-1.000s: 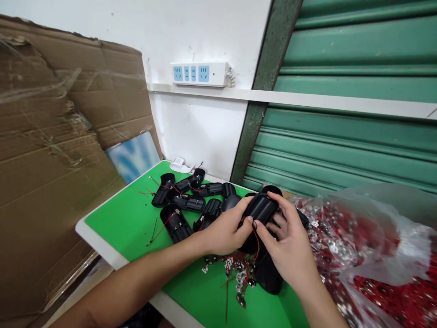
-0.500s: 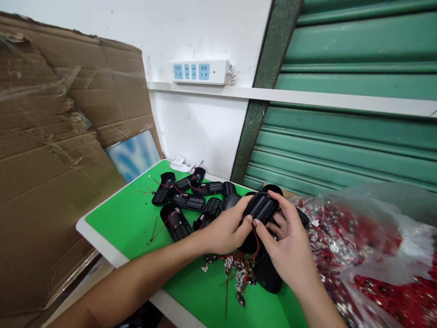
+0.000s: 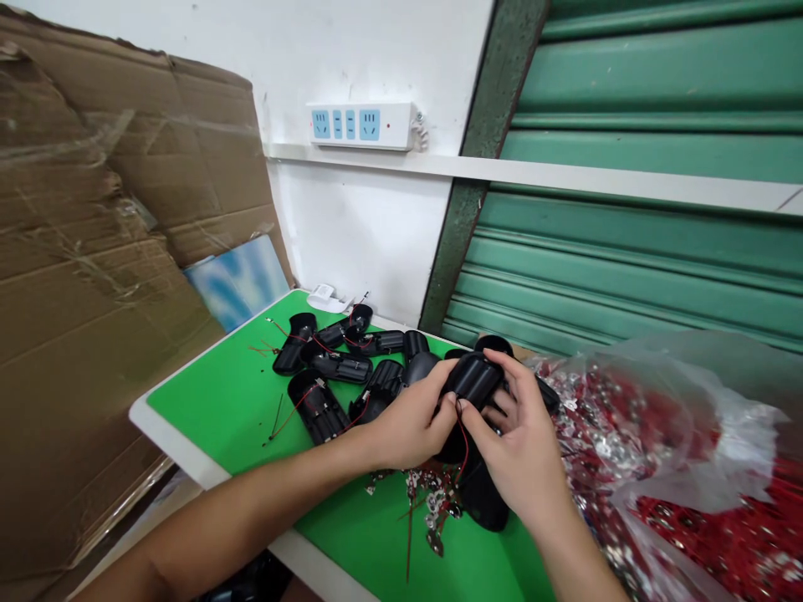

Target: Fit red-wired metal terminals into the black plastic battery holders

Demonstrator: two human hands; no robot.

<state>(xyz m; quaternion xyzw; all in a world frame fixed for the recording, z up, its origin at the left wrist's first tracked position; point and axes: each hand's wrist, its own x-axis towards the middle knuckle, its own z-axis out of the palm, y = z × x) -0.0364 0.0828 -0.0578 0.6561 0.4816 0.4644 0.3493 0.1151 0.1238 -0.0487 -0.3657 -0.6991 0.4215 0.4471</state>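
Fingers of both hands, left hand [image 3: 407, 426] and right hand [image 3: 520, 456], gripped one black plastic housing [image 3: 473, 378] above the green table [image 3: 219, 401], steadying it while its red wire [image 3: 462, 439] dangled free.

Matt black plastic shell [image 3: 475, 378], glossy green tabletop [image 3: 232, 393], crinkly clear plastic bag [image 3: 683, 418].

I am looking at a small assembly workshop: a green work table [image 3: 213, 393] heaped with identical black plastic casings [image 3: 326, 368], a clear bag of red wired parts [image 3: 690, 468] (hundreds of them), a green roller shutter [image 3: 627, 251], flattened cardboard [image 3: 94, 251] and a wall power strip [image 3: 360, 125].
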